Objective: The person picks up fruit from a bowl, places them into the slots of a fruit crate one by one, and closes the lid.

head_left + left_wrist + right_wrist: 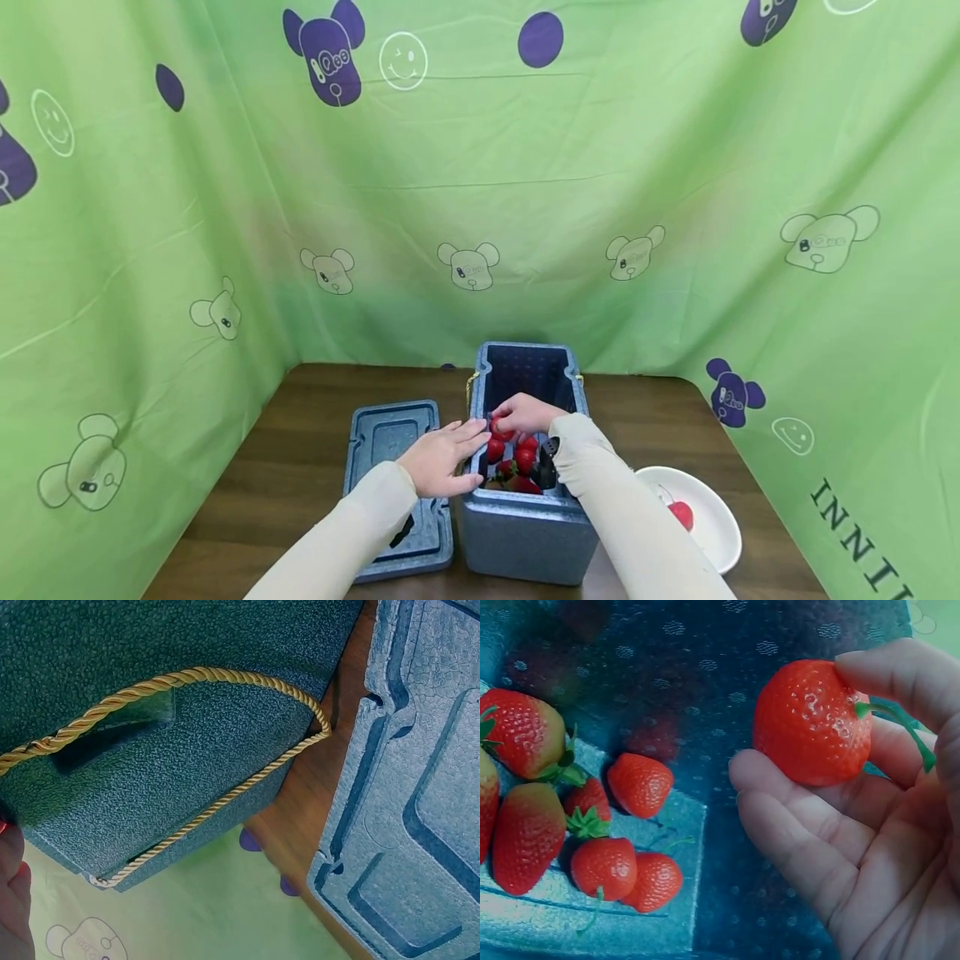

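Observation:
My right hand (527,413) is inside the open grey-blue foam box (525,542). Between thumb and fingertips it pinches a red cherry (810,724) with a thin green stem, held above the box's floor. Below it lie several strawberries (529,840) with green leaves, and some smaller red fruits (604,868), at least one with a thin stem. My left hand (441,460) rests on the box's left rim, fingers extended. In the left wrist view only part of its fingers (13,892) shows, at the left edge.
The box's lid (401,533) lies on the wooden table (262,492), left of the box. A white plate (723,533) with one red fruit (681,514) stands to the right, partly behind the right sleeve. A gold rope handle (202,675) hangs at the box's side. Green patterned cloth (465,167) surrounds the table.

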### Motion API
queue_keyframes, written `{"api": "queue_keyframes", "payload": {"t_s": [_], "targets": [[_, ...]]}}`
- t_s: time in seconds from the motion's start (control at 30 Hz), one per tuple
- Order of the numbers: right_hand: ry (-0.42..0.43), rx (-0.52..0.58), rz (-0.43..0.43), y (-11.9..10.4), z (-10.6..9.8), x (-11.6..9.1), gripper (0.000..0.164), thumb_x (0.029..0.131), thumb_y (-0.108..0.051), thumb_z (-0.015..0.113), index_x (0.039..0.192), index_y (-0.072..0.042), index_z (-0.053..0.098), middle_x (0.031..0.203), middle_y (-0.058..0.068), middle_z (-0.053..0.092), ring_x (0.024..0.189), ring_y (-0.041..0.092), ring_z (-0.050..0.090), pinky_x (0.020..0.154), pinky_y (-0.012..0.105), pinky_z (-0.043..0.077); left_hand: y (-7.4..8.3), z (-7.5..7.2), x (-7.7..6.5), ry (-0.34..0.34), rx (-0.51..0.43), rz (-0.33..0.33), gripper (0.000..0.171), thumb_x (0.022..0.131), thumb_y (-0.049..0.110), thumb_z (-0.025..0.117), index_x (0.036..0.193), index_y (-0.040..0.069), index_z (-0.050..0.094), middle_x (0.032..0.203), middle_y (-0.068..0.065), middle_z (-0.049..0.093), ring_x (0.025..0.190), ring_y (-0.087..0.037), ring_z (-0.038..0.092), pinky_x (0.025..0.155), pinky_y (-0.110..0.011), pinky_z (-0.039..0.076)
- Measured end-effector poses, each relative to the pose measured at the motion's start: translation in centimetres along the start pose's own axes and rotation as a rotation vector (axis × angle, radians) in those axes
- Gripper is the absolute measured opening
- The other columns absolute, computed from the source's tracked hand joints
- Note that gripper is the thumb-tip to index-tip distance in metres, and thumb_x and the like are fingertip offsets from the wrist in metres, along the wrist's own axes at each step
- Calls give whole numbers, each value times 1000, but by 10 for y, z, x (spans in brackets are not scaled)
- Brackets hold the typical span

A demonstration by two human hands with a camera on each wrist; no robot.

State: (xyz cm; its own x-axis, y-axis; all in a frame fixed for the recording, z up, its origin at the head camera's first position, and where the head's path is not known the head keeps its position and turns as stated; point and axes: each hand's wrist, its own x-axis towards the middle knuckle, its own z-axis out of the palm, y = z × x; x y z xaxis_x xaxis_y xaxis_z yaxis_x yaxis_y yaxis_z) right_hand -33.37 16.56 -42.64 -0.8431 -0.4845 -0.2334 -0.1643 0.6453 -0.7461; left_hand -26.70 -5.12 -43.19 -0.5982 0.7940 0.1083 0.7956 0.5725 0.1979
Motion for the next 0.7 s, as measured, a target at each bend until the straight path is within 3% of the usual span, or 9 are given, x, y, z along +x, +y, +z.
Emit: {"api": "queue_keyframes", "payload": {"t_s": [0.2,0.37,0.5,0.7], "targets": [[-3,-25,-22,0,7,0,37,82,-5,57,115,10,64,85,8,69,56,16,63,63,39,57,0,0,-1,12,-4,10,62,94,41,46,143,3,43,150,-10,37,139,-22,33,113,-36,24],[-12,-59,-39,5,14,4,23,80,-5,59,98,2,70,68,-1,59,59,27,65,61,39,57,-2,3,-1,31,0,29,60,94,38,48,143,2,44,149,-12,39,138,-23,34,113,-37,25],[-14,-96,-43,8,19,7,15,79,-5,59,90,-1,69,65,-2,57,65,35,66,61,40,57,-2,2,-1,40,3,32,60,94,37,48,142,2,44,149,-12,39,138,-23,35,113,-37,26],[-26,-146,-14,9,23,9,11,77,-6,62,86,-4,69,63,-4,57,58,25,61,58,35,54,-2,3,-1,32,1,26,61,94,38,48,143,2,43,149,-12,39,139,-23,34,113,-35,24]]}}
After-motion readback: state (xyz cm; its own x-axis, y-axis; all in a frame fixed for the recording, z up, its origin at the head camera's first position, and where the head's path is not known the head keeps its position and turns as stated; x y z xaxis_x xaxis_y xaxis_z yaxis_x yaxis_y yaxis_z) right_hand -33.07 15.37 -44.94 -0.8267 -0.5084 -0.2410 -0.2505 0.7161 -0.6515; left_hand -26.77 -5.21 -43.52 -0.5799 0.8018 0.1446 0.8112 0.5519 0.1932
